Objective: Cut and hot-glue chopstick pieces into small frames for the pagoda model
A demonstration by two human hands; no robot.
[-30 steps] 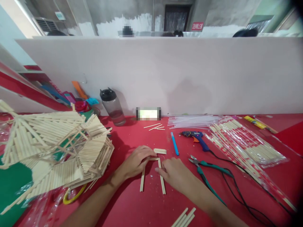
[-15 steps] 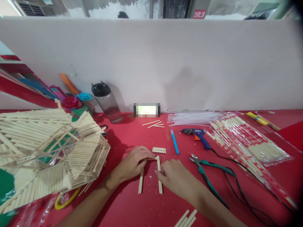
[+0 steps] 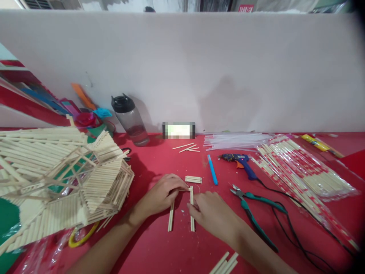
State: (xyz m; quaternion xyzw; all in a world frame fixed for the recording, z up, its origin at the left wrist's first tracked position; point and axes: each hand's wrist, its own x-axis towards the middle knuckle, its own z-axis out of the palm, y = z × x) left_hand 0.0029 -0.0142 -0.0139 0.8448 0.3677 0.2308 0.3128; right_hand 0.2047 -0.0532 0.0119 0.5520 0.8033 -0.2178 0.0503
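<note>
My left hand [image 3: 161, 195] and my right hand [image 3: 212, 214] both rest on a small frame of pale wooden sticks [image 3: 191, 209] lying flat on the red table [image 3: 159, 247]. The left fingers pinch the frame's top crossbar and left leg [image 3: 170, 220]. The right fingers press against the right leg near its upper end. A short bundle of cut sticks [image 3: 193, 179] lies just beyond the frame.
A large stick-built model [image 3: 62, 179] fills the left side. A water bottle [image 3: 129, 120] stands by the white partition. A blue marker [image 3: 212, 169], glue gun [image 3: 238, 163], green pliers [image 3: 253, 215], bagged chopsticks [image 3: 302, 171] and loose sticks [image 3: 224, 263] lie to the right and front.
The camera has tilted down, hiding most of the room behind the partition. The frame's right leg has shifted slightly left and straightened. Both hands stay on the frame.
</note>
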